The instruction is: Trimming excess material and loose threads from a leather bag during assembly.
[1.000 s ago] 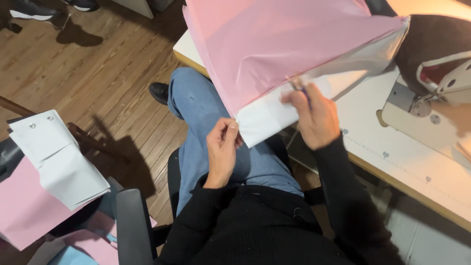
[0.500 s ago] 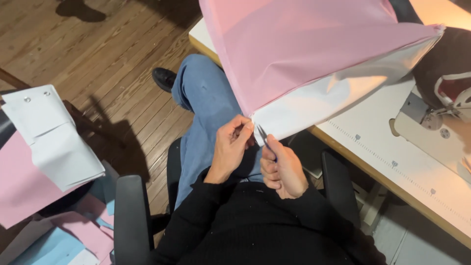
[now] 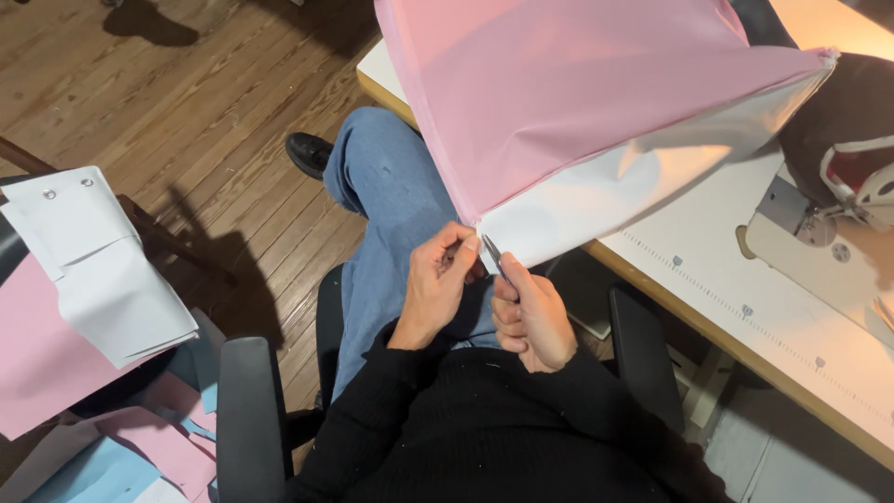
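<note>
The pink-and-white fabric (image 3: 596, 121) drapes off the surface (image 3: 745, 298) at upper right, light and limp. Left hand (image 3: 438, 284) pinches its lower corner; right hand (image 3: 533, 317) grips small snips (image 3: 492, 253), best held near the seam.

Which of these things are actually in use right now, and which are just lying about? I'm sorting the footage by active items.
In use:
left hand, pinching the fabric corner
right hand, holding small snips
pink and white fabric piece

Lying about:
sewing machine on the table
folded white and pink pieces at left
chair armrest
</note>
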